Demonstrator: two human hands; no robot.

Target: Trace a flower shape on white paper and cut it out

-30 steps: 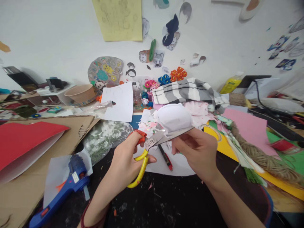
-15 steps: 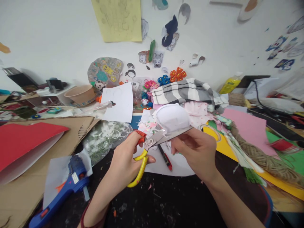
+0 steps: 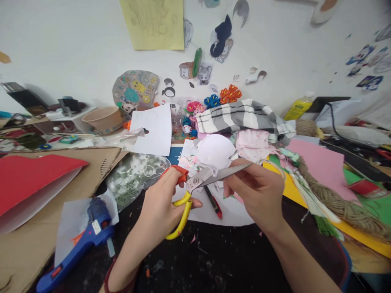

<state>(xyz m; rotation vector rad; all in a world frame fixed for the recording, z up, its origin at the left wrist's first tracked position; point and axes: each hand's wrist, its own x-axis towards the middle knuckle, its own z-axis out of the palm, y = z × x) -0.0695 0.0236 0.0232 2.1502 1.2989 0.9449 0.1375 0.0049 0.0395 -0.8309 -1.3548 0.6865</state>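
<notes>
My left hand (image 3: 161, 205) is closed around the handles of a pair of scissors (image 3: 198, 179), one grip yellow and the other orange-red. The blades are parted and point right, at the lower edge of a rounded piece of white paper (image 3: 215, 150). My right hand (image 3: 258, 191) pinches that paper near its right side, with a blade passing by the fingers. Below them a black-and-red pen (image 3: 214, 202) lies on a white sheet (image 3: 235, 216).
A blue glue gun (image 3: 88, 240) lies at left near red paper (image 3: 33, 179) and cardboard (image 3: 33, 248). A bag of white-green bits (image 3: 131, 179) is left of the scissors. Checked cloth (image 3: 241, 116), pink paper (image 3: 317, 162) and brown twine (image 3: 332, 199) lie behind and right.
The white paper has turned and tilted in my right hand, showing a rounder face. My right hand has shifted slightly right. The scissors stay parted in my left hand.
</notes>
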